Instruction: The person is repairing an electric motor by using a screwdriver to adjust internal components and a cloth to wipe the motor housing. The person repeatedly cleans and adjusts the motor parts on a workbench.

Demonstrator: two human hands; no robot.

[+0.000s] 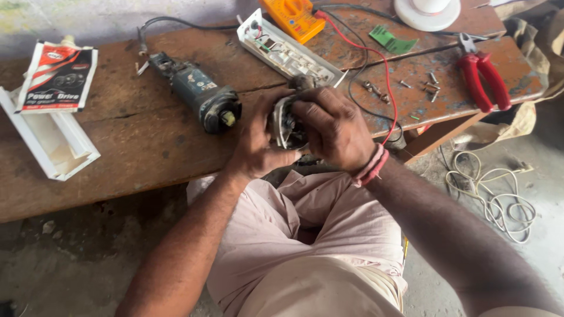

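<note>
Wooden bench [147, 147] edge: gear housing [286, 124] pinched between left hand [255, 147], right hand [335, 132] grip

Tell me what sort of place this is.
Probably a small electrical repair workshop: a worn wooden bench holds a dismantled power-tool motor, an orange multimeter, red-handled pliers and loose screws.

A flat red, white and black packet [57, 76] lies at the bench's left end, on a long white box [50, 141]. An orange meter [292, 17] with a small grey screen sits at the top.
</note>
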